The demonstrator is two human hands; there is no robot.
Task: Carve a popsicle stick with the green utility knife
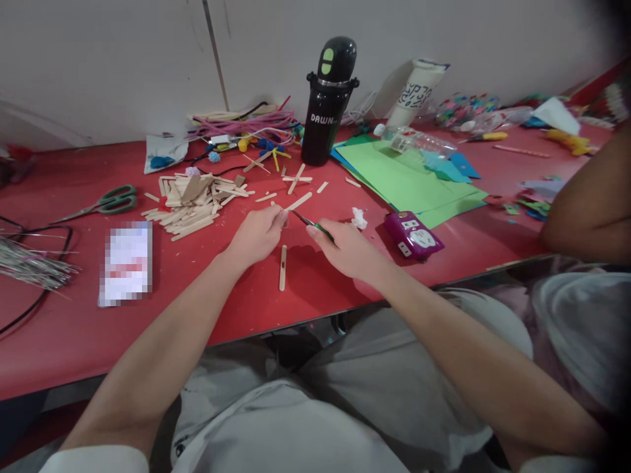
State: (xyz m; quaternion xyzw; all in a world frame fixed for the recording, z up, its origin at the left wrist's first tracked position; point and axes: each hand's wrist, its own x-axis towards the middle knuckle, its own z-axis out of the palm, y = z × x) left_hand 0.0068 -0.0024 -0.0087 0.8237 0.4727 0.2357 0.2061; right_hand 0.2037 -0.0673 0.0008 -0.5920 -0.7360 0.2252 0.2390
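My left hand (259, 235) is closed, fingertips pinched at the near end of a pale wooden craft stick (300, 201) that points away to the right. In my right hand (350, 246) is a slim green-handled tool with a thin dark blade (319, 228); whether it is a knife or scissors is hidden by the fingers. Its tip comes close to my left fingertips. Just below the hands lies another craft stick (282, 268) with a dark mark at its middle. Beyond them, two craft sticks form a cross (297, 179).
A pile of craft sticks (197, 200), green-handled scissors (116, 199) and a blurred-out phone-shaped object (125, 266) lie left. A black bottle (323, 108) stands behind. Green paper sheets (409, 177) and a purple packet (413, 234) are right. Another person's arm (591, 203) rests at far right.
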